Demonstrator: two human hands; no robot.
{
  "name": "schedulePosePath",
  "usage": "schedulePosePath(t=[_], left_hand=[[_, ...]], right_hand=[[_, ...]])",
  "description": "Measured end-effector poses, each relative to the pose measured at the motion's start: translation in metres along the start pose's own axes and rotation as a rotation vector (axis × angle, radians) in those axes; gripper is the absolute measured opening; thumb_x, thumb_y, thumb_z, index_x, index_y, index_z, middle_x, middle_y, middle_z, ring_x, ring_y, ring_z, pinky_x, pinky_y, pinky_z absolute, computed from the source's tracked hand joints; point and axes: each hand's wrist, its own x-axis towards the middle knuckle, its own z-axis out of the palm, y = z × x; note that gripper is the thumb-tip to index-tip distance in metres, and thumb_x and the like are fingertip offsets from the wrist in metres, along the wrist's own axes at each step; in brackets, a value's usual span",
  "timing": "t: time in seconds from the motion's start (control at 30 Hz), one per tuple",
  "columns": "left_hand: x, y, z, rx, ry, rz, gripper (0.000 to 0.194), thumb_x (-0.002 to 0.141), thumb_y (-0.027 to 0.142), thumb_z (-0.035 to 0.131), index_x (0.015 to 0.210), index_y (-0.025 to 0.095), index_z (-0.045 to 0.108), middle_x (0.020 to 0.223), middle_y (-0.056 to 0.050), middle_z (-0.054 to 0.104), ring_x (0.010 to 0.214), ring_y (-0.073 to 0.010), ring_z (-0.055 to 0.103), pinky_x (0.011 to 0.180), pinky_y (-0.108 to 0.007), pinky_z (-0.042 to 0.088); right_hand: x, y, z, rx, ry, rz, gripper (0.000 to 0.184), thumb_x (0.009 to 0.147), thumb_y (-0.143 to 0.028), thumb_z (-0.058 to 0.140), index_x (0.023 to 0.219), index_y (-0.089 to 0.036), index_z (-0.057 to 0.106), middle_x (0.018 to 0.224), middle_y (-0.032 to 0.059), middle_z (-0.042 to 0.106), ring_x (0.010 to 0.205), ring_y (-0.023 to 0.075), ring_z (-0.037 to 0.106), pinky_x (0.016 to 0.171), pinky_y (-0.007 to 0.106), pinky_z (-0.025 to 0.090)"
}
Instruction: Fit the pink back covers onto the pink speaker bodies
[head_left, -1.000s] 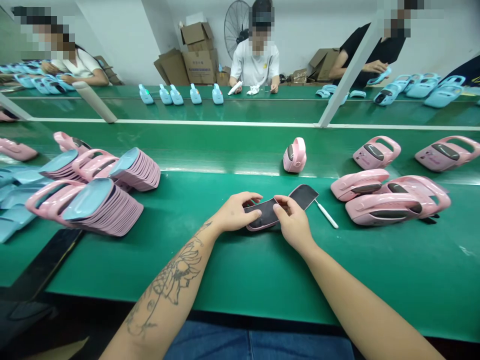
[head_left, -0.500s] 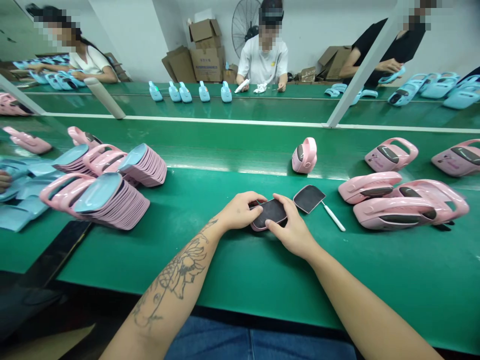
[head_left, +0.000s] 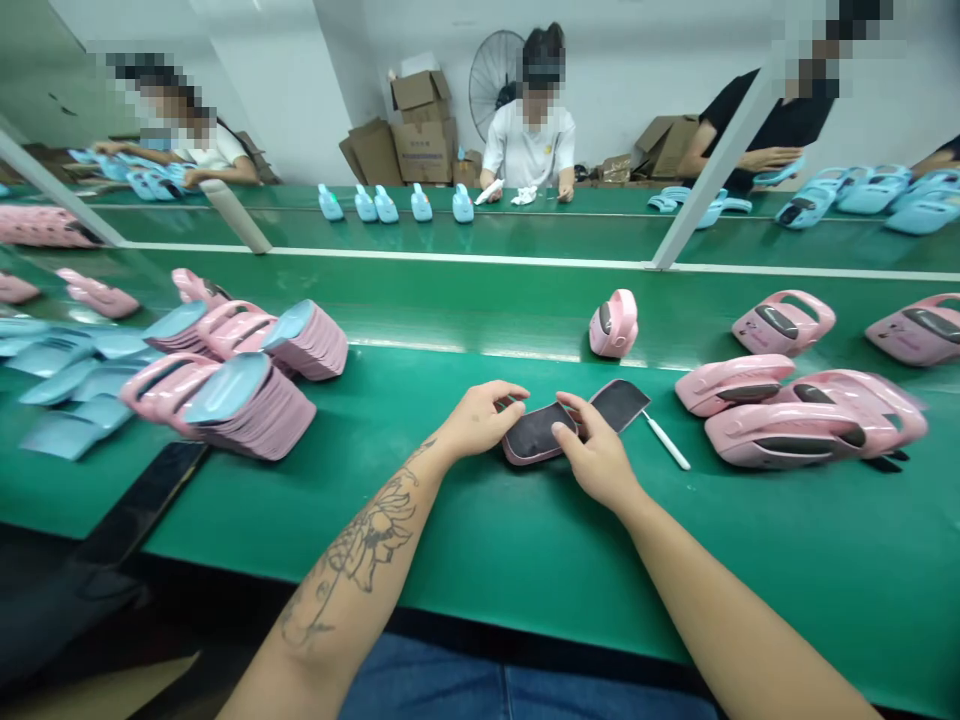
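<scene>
On the green worktop (head_left: 450, 540), the right hand (head_left: 600, 460) is nearer, slightly parted thumb and fingers closed on the right end of the pink-rimmed dark panel (head_left: 531, 437), which lies crosswise between both hands; the left hand (head_left: 480, 420), half-curled, has its thumb beside the left end, its grip impossible to tell.

reaches forward with the left forearm (head_left: 367, 540) and right forearm (head_left: 712, 575) slanting inward, both bare. bears a flower tattoo (head_left: 379, 535) on the left one. curves the fingers of the left hand (head_left: 480, 420) inward, with the left thumb (head_left: 511, 412) extended below them and a gap between. bends the right hand (head_left: 596, 455) inward, with the right thumb (head_left: 564, 436) pointing toward the left hand, well short of touching it.
</scene>
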Motion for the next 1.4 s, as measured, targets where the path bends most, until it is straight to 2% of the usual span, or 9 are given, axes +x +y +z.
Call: schedulePosePath(t=[0.1,0.2,0.37,0.5,0.6,0.8,0.97,1.2,1.4], left_hand=[[-0.014,0.013,-0.013,-0.059,0.166,0.006,0.028,0.093,0.030,0.057,0.112,0.016,0.072,0.112,-0.009,0.076,0.098,-0.0195,0.072,0.091,-0.034,0.058],[-0.045,0.021,-0.018,0.076,0.274,0.106,0.032,0.093,0.030,0.060,0.121,0.018,0.068,0.123,-0.010,0.072,0.109,-0.0213,0.069,0.102,-0.039,0.055],[-0.082,0.012,0.002,0.309,0.118,0.214,0.062,0.084,0.032,0.074,0.142,0.023,0.055,0.154,-0.013,0.050,0.144,-0.0296,0.047,0.121,-0.050,0.039],[-0.074,0.001,0.021,0.278,0.116,0.184,0.034,0.091,0.030,0.067,0.123,0.020,0.068,0.146,-0.013,0.058,0.136,-0.0259,0.055,0.118,-0.047,0.044],[-0.063,0.000,0.024,0.243,0.155,0.163,0.021,0.094,0.029,0.061,0.107,0.020,0.075,0.144,-0.012,0.060,0.132,-0.0234,0.059,0.116,-0.044,0.045],[-0.052,0.007,0.019,0.139,0.147,0.068,0.021,0.095,0.032,0.060,0.093,0.020,0.077,0.139,-0.011,0.065,0.132,-0.0239,0.060,0.118,-0.044,0.042],[-0.048,0.010,0.020,0.018,0.212,-0.002,0.018,0.092,0.031,0.062,0.086,0.019,0.075,0.133,-0.010,0.069,0.126,-0.0237,0.064,0.115,-0.043,0.043],[-0.044,0.017,0.024,-0.105,0.261,-0.092,0.018,0.089,0.033,0.065,0.081,0.019,0.073,0.128,-0.010,0.069,0.114,-0.0242,0.067,0.098,-0.039,0.053],[-0.043,0.028,0.029,-0.101,0.305,-0.130,0.019,0.088,0.028,0.063,0.074,0.018,0.071,0.121,-0.008,0.071,0.115,-0.0239,0.066,0.096,-0.038,0.053]], right_hand=[[0.001,0.006,0.002,0.038,0.027,0.036,0.052,0.093,-0.043,0.058,0.140,-0.022,0.056,0.143,0.0131,0.061,0.127,0.0301,0.061,0.106,0.051,0.051],[0.002,0.006,0.002,0.015,0.016,0.014,0.052,0.091,-0.042,0.059,0.139,-0.023,0.059,0.141,0.0120,0.064,0.123,0.0298,0.063,0.104,0.051,0.051],[0.003,-0.001,0.001,-0.080,0.034,-0.040,0.051,0.091,-0.040,0.059,0.137,-0.019,0.063,0.137,0.0132,0.065,0.125,0.0296,0.060,0.113,0.051,0.044],[0.004,0.002,0.000,-0.121,0.055,-0.060,0.049,0.094,-0.045,0.055,0.133,-0.018,0.066,0.130,0.0139,0.067,0.114,0.0285,0.064,0.109,0.050,0.046],[0.006,0.004,-0.002,-0.126,0.057,-0.053,0.050,0.096,-0.050,0.053,0.130,-0.017,0.069,0.127,0.0144,0.069,0.107,0.0272,0.067,0.106,0.049,0.048],[0.012,0.007,-0.003,-0.104,0.071,-0.050,0.057,0.100,-0.061,0.044,0.126,-0.017,0.071,0.126,0.0145,0.071,0.119,0.0287,0.065,0.111,0.048,0.044],[0.013,0.008,-0.002,-0.088,0.069,-0.072,0.061,0.101,-0.067,0.036,0.119,-0.022,0.073,0.121,0.0111,0.073,0.120,0.0289,0.064,0.110,0.048,0.045],[0.010,0.002,-0.004,-0.079,0.079,-0.062,0.063,0.101,-0.070,0.032,0.102,-0.024,0.075,0.113,0.0087,0.075,0.117,0.0299,0.065,0.105,0.046,0.047],[0.009,-0.001,-0.004,-0.083,0.096,-0.022,0.063,0.103,-0.067,0.031,0.107,-0.022,0.074,0.116,0.0091,0.075,0.117,0.0287,0.066,0.106,0.045,0.047]])
